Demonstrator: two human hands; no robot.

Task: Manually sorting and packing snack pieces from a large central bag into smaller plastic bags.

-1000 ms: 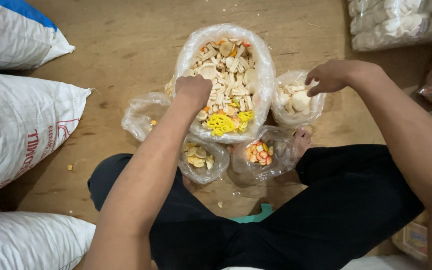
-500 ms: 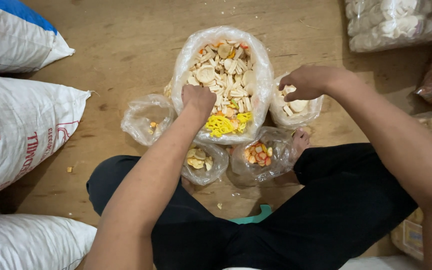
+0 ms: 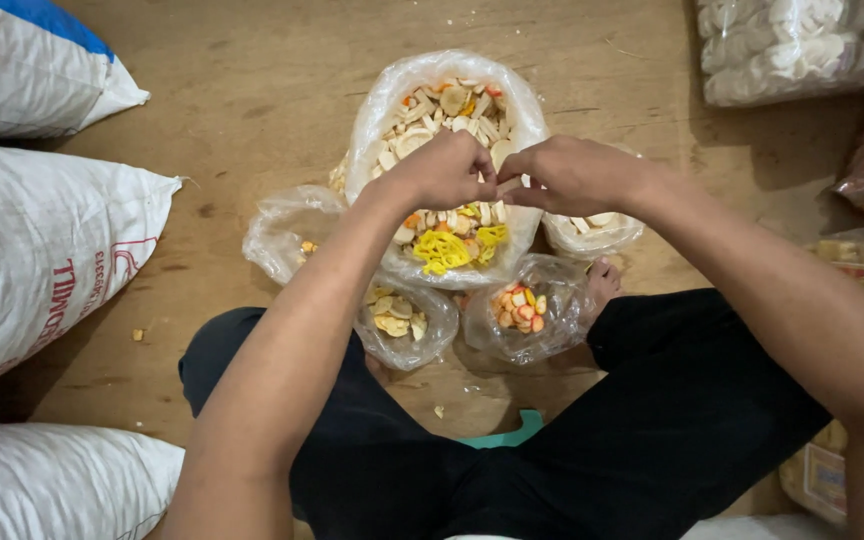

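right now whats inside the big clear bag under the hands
The big clear bag holds mixed raw crackers: pale sticks and rounds, some orange bits, and yellow lattice pieces near the front. The left hand and right hand cover its middle, so that part is hidden.

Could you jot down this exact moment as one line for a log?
left hand: closed over large bag of mixed crackers | right hand: meets left over it | around: four small bags | floor: wood

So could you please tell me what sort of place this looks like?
Probably a snack storeroom or small packing spot: woven white sacks on a wooden floor, and a big clear bag of mixed crackers ringed by smaller bags.
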